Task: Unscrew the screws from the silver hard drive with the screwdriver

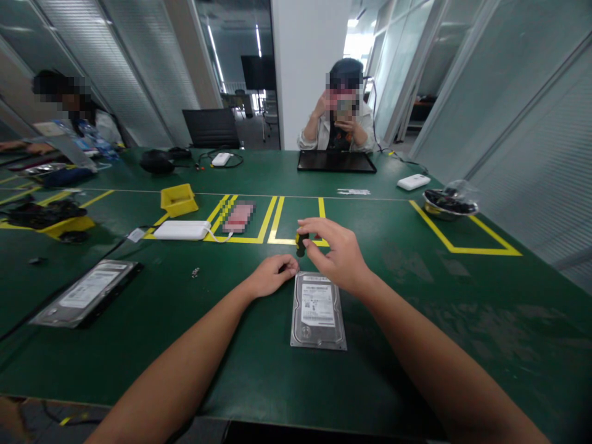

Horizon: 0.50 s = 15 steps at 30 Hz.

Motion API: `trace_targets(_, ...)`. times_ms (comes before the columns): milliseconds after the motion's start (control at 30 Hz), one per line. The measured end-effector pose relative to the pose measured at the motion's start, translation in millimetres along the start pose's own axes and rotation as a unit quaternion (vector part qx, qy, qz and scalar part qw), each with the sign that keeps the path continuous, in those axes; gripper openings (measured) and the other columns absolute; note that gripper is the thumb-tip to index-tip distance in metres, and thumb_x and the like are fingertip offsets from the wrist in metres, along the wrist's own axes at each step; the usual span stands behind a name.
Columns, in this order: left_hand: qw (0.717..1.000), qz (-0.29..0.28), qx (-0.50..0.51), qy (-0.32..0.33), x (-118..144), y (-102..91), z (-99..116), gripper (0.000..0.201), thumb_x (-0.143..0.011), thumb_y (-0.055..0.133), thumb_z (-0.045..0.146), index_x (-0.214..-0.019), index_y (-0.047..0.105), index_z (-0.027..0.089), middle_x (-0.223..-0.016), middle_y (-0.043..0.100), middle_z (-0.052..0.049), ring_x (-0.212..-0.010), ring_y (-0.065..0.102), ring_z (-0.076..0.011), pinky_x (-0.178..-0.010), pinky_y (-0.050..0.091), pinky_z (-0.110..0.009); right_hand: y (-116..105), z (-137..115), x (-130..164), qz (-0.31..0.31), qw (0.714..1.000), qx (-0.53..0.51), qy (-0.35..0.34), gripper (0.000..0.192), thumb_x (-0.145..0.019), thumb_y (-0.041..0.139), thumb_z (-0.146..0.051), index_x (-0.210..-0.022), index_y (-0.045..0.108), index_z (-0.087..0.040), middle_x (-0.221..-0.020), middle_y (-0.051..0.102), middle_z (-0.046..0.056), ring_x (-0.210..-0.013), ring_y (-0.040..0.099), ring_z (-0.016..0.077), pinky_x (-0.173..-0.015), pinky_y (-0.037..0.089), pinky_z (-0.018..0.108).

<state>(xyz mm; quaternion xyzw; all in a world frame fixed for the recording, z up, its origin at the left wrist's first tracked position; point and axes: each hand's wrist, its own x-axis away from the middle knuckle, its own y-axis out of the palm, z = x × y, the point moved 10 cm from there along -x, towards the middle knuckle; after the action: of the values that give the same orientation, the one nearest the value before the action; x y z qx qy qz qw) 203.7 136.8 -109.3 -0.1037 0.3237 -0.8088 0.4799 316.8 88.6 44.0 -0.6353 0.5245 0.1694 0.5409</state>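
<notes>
A hard drive [319, 311] with a dull grey metal casing and a white paper label lies on a matt green table [416, 345] marked with glossy yellow tape. Nearby sit a smooth white plastic power bank [182, 230] and a shiny metal bowl [449, 206].

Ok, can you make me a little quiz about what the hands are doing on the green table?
1. True or false: the hard drive in front of the person lies flat with its label facing up.
2. What does the right hand grip by its black and yellow handle? A) screwdriver B) cup C) pen
3. Which hand is curled in a loose fist at the drive's top left corner?

Key
1. True.
2. A, it looks like a small screwdriver, held upright at the drive's far edge.
3. The left hand; whether it pinches something cannot be told.
</notes>
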Motion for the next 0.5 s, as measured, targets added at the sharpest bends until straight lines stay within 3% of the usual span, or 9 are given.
trace_targets(167, 1.0, 0.001, 0.002, 0.002, 0.3, 0.0, 0.6, 0.01, -0.088, 0.053, 0.022, -0.082, 0.059, 0.016, -0.082, 0.061, 0.0, -0.077, 0.055, -0.0159, -0.073, 0.041, -0.027, 1.1, 0.8, 0.0, -0.005, 1.0, -0.004, 0.004, 0.023, -0.087, 0.052, -0.011, -0.105, 0.064, -0.018, -0.119, 0.069, 0.011, -0.113, 0.064, 0.0203, -0.095, 0.053, 0.04)
trace_targets(500, 1.0, 0.005, -0.005, 0.003, -0.3, -0.1, -1.4, 0.01, -0.088, 0.054, 0.022, -0.082, 0.06, 0.016, -0.08, 0.061, 0.0, -0.077, 0.055, -0.0161, -0.073, 0.042, -0.027, 1.5, 1.5, -1.4, -0.002, 1.0, -0.019, 0.01, 0.013, -0.086, 0.06, -0.016, -0.099, 0.061, -0.019, -0.108, 0.071, 0.008, -0.098, 0.066, 0.0181, -0.083, 0.055, 0.034)
